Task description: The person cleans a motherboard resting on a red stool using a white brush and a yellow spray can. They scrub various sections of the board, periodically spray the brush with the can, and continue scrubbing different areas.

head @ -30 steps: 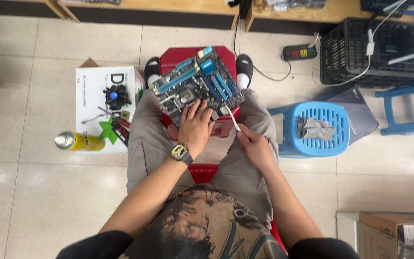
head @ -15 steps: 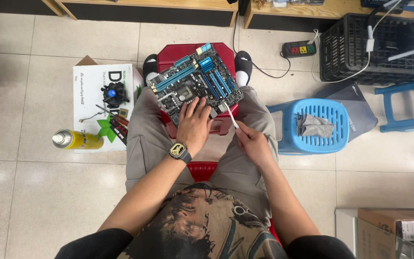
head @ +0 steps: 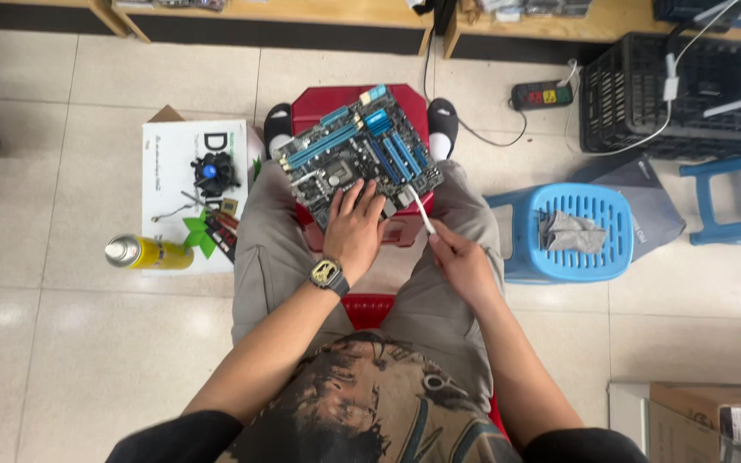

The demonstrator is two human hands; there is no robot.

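A computer motherboard with blue slots lies tilted on a red stool between my knees. My left hand, with a watch on its wrist, presses down on the board's near edge. My right hand grips a thin white brush, and the brush tip touches the board's right near corner.
To my left lies a white box carrying a cooling fan, memory sticks and small parts, with a yellow spray can beside it. To my right stands a blue stool holding a grey cloth. Behind are a power strip, a black crate and wooden shelving.
My right hand has shifted the brush slightly along the board's right corner. The left hand stays on the board. The view has moved a little.
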